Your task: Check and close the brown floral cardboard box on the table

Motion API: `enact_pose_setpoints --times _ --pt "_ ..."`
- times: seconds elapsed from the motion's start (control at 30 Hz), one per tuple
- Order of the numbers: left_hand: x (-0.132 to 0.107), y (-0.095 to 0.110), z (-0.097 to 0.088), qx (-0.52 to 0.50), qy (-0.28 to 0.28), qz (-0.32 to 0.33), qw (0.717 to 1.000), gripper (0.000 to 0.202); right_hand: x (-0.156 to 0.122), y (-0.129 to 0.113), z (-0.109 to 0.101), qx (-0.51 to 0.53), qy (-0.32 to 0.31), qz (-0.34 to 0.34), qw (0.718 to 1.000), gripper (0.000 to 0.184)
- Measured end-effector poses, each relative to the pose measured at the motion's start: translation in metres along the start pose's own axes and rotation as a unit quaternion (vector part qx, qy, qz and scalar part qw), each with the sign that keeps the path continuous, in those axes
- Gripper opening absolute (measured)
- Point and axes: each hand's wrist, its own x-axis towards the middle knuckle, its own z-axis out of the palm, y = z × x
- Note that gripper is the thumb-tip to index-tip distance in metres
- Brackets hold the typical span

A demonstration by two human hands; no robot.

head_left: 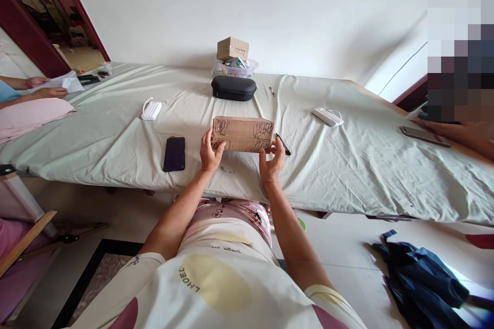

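Brown cardboard box (244, 134) in both our hands: we hold it by its two ends, scribbled face toward us, at the near middle of the table. Our left hand (210, 154) is closed on the left end and our right hand (272, 163) on the right, thumbs toward the near face. Just beside the right fingers shows a black pen (284, 146); we cannot tell whether we grasp it too. Nor can we tell whether the box touches the pale cloth (119, 151). We judge the step in hand to be steadying the box; any move calls for even pressure at both ends.

Near left lies a dark phone (174, 154). Farther off, we see a black case (233, 88) beyond the box. At far left, another person's hands (57, 92) hold white paper (69, 81).
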Motion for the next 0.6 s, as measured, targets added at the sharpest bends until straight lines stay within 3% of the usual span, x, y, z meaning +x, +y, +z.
enact_pose_setpoints --times 0.13,0.23,0.6 --pt "-0.002 0.004 -0.005 0.017 0.015 0.073 0.997 0.071 0.002 -0.003 -0.007 0.031 0.049 -0.055 0.997 0.051" --pt "-0.002 0.009 -0.006 0.031 0.019 0.093 0.995 0.068 0.004 -0.004 -0.010 0.032 0.059 -0.074 0.995 0.045" --pt "0.001 0.016 0.001 0.055 -0.016 0.036 0.998 0.062 0.011 -0.017 -0.007 0.073 0.007 0.008 0.997 0.038"
